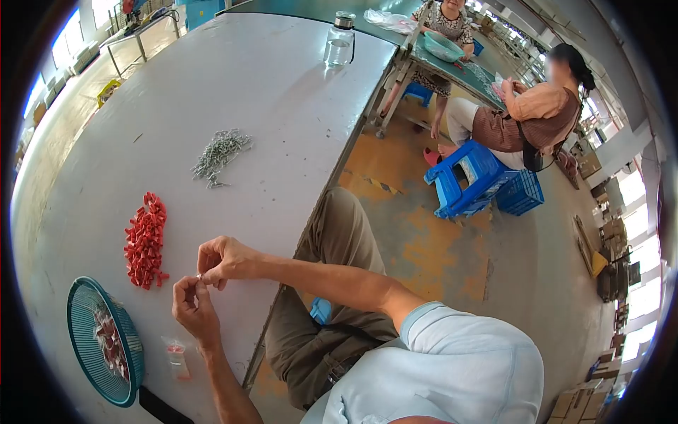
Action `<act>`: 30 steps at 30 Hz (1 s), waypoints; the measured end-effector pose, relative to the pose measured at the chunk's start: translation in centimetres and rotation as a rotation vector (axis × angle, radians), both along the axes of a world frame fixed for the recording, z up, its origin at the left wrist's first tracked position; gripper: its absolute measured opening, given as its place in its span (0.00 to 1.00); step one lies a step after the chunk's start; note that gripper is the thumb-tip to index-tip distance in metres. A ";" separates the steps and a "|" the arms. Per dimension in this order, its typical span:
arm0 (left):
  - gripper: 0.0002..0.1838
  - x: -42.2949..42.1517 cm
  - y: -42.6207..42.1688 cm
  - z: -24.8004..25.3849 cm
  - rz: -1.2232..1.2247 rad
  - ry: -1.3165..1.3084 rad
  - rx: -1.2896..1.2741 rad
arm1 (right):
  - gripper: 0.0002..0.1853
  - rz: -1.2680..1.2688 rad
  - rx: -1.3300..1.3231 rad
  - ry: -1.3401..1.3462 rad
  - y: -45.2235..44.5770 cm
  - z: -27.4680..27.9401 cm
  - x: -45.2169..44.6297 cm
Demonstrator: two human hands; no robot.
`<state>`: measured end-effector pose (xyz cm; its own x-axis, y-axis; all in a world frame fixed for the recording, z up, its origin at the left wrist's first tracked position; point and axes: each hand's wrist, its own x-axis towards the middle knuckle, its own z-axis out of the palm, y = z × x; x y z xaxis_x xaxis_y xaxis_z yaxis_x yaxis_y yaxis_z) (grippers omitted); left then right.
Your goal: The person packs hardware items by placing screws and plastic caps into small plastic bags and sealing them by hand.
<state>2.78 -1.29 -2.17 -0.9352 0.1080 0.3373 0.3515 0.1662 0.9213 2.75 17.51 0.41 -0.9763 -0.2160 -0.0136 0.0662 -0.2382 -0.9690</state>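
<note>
Both hands meet fingertip to fingertip over the table, just right of a pile of small red parts (pixel 146 242). My left hand (pixel 195 307) is pinched closed, and my right hand (pixel 227 261) is pinched closed just above it. Something tiny shows between the fingertips, too small to name. A heap of small silvery metal pieces (pixel 220 155) lies farther up the table. Below my left hand is a small clear plastic bag (pixel 176 359) with red and pale contents. The teal basket (pixel 78 339) at the lower left holds several small filled bags.
On the table's (pixel 268 71) far side stands a clear bottle (pixel 340 44). At the upper right, a person (pixel 547 106) sits by a green-topped table near blue stools (pixel 470 177) and a blue crate (pixel 521 192). Another person (pixel 448 21) is beside a green bowl (pixel 443 46).
</note>
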 end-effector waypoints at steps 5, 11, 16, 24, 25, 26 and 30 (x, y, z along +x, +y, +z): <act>0.03 0.1 0.7 0.5 0.089 0.111 -0.131 | 0.04 -0.060 0.214 0.042 -0.4 -0.3 -0.1; 0.05 -0.3 0.4 1.5 0.122 -0.082 -0.041 | 0.04 -0.236 0.448 0.280 -2.3 0.6 0.7; 0.05 0.4 0.3 2.2 0.146 -0.124 0.104 | 0.03 -0.114 0.467 0.209 -1.5 1.6 0.4; 0.06 0.5 -0.3 2.3 0.022 -0.023 0.076 | 0.11 0.041 0.652 0.202 -2.5 3.4 -8.6; 0.06 0.8 -0.2 2.4 0.017 -0.038 0.080 | 0.15 0.119 0.767 0.292 -3.5 3.3 -9.5; 0.07 0.8 -0.3 2.8 -0.015 0.027 0.080 | 0.15 0.121 0.772 0.285 -4.4 3.0 -10.4; 0.07 1.0 -0.3 3.7 -0.092 0.104 0.095 | 0.21 0.166 0.967 0.351 -7.8 1.8 -12.1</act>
<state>3.80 -1.58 1.57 -0.8825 0.1546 0.4443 0.4552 0.0427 0.8894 -9.33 9.67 2.22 -0.9178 -0.3962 0.0263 -0.2952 0.6364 -0.7126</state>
